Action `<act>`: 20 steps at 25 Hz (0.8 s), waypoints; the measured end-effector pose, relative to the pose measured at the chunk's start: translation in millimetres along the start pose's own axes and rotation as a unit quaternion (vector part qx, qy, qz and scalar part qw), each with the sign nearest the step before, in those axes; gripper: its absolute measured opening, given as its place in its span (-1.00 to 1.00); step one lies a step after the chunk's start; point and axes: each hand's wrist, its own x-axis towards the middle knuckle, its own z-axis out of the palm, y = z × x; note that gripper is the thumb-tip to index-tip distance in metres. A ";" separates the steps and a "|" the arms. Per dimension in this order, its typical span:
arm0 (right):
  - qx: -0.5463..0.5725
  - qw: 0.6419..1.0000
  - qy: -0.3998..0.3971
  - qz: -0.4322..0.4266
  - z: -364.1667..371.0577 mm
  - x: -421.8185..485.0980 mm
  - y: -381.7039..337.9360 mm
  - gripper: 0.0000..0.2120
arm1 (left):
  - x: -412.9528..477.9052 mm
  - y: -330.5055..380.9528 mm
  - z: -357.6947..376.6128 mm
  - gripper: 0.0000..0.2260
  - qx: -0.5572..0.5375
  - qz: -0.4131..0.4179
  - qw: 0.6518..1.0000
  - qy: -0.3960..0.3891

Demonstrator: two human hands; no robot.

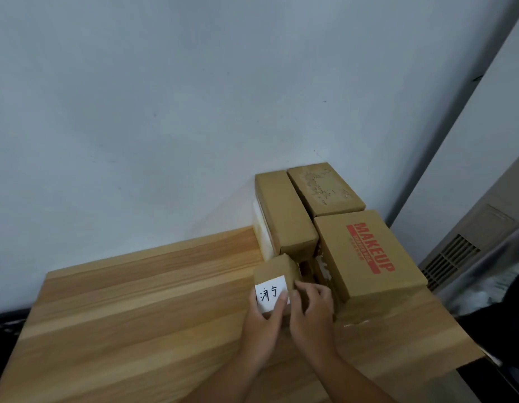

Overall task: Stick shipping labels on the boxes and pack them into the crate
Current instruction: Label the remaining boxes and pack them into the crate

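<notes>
Thumb of the left hand (262, 325) lies on the near right corner of the white label (270, 295), which is stuck on the top face of a small cardboard box (277, 273) and bears dark handwritten characters. The rest of that hand cups the box from the left and below. The right hand (310, 311) wraps curled fingers round the box's right side, so both hands grip it between them. Whether the box's underside touches the wooden table (142, 315) cannot be told.

Just right of the right hand stands a larger carton printed MAKEUP in red, the MAKEUP box (368, 254); only a narrow dark gap separates the two. Just beyond the small box is the near end of a long plain box (284, 213), with a pale white block (262, 235) along its left side. A further box with faint printing (325, 189) sits at the far right, against the wall (194, 97).

To the left and near, the tabletop is open wood as far as its slanting left edge. The right edge falls away behind the MAKEUP box, where a vent grille (453, 257) shows.
</notes>
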 end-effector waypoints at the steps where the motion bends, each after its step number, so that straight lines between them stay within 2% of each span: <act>1: 0.013 0.999 0.001 -0.037 0.9 -2.3 -2.5 -0.74 | -1.6 5.2 -2.4 -0.54 -0.027 -0.013 1.000 0.007; 3: 0.027 0.996 0.000 -0.084 1.5 -5.3 -5.7 -0.73 | -4.0 14.4 -7.8 -0.47 -0.066 -0.025 0.997 0.011; 8: 0.090 0.990 -0.028 -0.109 -4.4 1.6 -13.9 -0.74 | -4.5 26.8 -17.0 -0.40 -0.074 -0.040 0.996 0.001; 9: 0.130 0.988 -0.020 -0.081 -7.4 5.3 -16.4 -0.74 | -4.0 28.4 -18.4 -0.43 -0.088 -0.051 0.995 -0.003; 11: 0.228 0.973 -0.009 0.038 -14.7 17.2 -19.3 -0.72 | -2.8 33.7 -21.8 -0.47 -0.158 -0.083 0.983 -0.033; 12: 0.262 0.959 -0.036 0.106 -18.2 23.7 -20.2 -0.67 | -2.9 37.2 -24.6 -0.45 -0.195 -0.094 0.975 -0.059; 14: 0.297 0.924 -0.154 0.188 -22.1 31.7 -21.7 -0.64 | -1.8 42.1 -29.1 -0.41 -0.247 -0.096 0.959 -0.098; 15: 0.316 0.902 -0.212 0.204 -22.0 32.6 -23.3 -0.67 | -0.1 42.9 -31.1 -0.41 -0.264 -0.091 0.954 -0.106; 17: 0.342 0.874 -0.264 0.222 -18.4 33.5 -23.0 -0.71 | 3.1 42.4 -32.3 -0.43 -0.267 -0.088 0.953 -0.118; 20: 0.386 0.862 -0.238 0.225 -15.3 37.4 -21.4 -0.74 | 5.6 40.3 -34.3 -0.51 -0.141 -0.078 0.983 -0.091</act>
